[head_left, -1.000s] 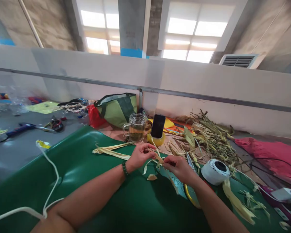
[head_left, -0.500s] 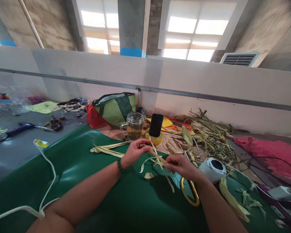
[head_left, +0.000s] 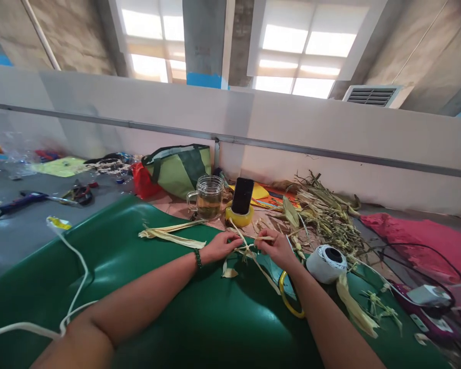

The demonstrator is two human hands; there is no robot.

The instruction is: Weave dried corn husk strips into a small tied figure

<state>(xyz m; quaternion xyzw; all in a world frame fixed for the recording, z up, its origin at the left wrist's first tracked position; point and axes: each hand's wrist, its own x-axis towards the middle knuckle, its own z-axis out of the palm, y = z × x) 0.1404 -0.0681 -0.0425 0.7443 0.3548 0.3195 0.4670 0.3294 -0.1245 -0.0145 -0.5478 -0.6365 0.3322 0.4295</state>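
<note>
Above the green mat [head_left: 215,328], my left hand [head_left: 221,247] is closed in a pinch at the left end of a small knot of pale dried husk strips [head_left: 247,251]. Opposite it, my right hand [head_left: 277,249] pinches a strip on the right side, its fingertips close to the crossing. One long strip end hangs down toward yellow-handled scissors [head_left: 286,301], which lie partly under my right forearm. A loose husk scrap [head_left: 229,273] rests just below the knot. More long husk strips [head_left: 169,233] lie left of my left hand.
A glass mug [head_left: 210,200] of liquid and a phone [head_left: 243,196] propped on a yellow roll [head_left: 238,218] stand behind my hands. To the right are a spool of white thread [head_left: 325,269] and a dried plant heap [head_left: 322,215]. A white cable [head_left: 79,256] crosses the mat's left side.
My hands have moved apart from one strip to opposite sides of the knot. The right hand has turned and gone slightly up. The view has shifted a little.
</note>
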